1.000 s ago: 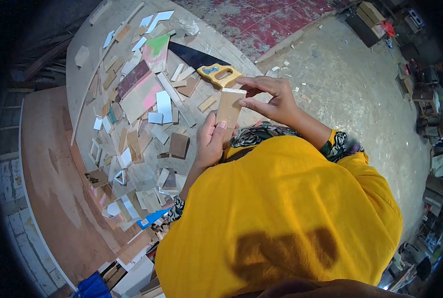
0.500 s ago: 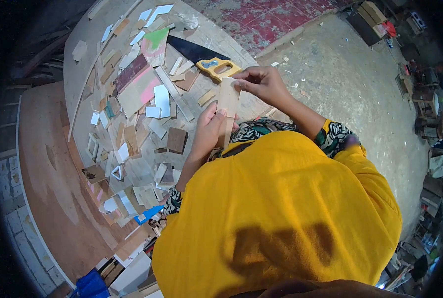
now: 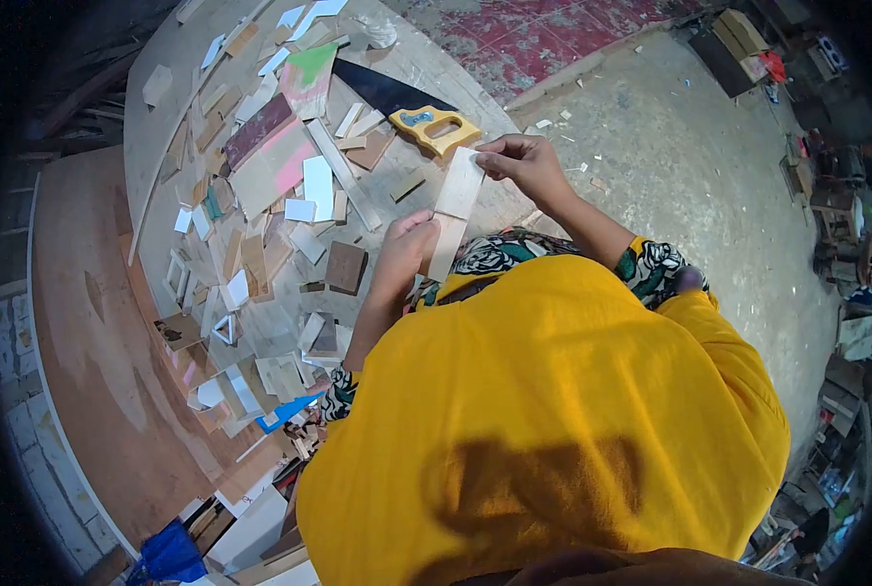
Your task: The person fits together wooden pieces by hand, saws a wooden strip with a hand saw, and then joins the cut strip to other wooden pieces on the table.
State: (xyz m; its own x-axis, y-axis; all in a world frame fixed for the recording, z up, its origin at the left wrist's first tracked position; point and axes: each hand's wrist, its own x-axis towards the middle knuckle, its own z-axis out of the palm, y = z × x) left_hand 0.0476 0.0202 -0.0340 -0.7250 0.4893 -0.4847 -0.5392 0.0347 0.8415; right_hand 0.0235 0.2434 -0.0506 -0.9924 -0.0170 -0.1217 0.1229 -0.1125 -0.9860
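Observation:
Two pale, flat wood pieces are held in front of my lap, set in line with a step showing where they overlap. The upper wood piece (image 3: 461,184) has its far corner pinched between the thumb and fingers of my right hand (image 3: 524,166). My left hand (image 3: 406,250) grips the lower wood piece (image 3: 446,248) along its left side, thumb close to the step. Just beyond them lies a handsaw (image 3: 438,127) with a yellow handle and dark blade. A small wood block (image 3: 407,186) rests on the worktable (image 3: 397,220) left of the held pieces.
Wood offcuts, some white-faced, cover much of the table, among them a brown block (image 3: 346,268) and a pink-painted board (image 3: 277,171). A large brown plywood sheet (image 3: 94,352) stands at the left. Scrap wood (image 3: 851,391) lines the concrete floor (image 3: 690,225) at the right.
The wood pieces have tilted slightly to the right and turned, so the step between them shows clearly. My right hand has shifted a little right; my left still grips the lower piece.

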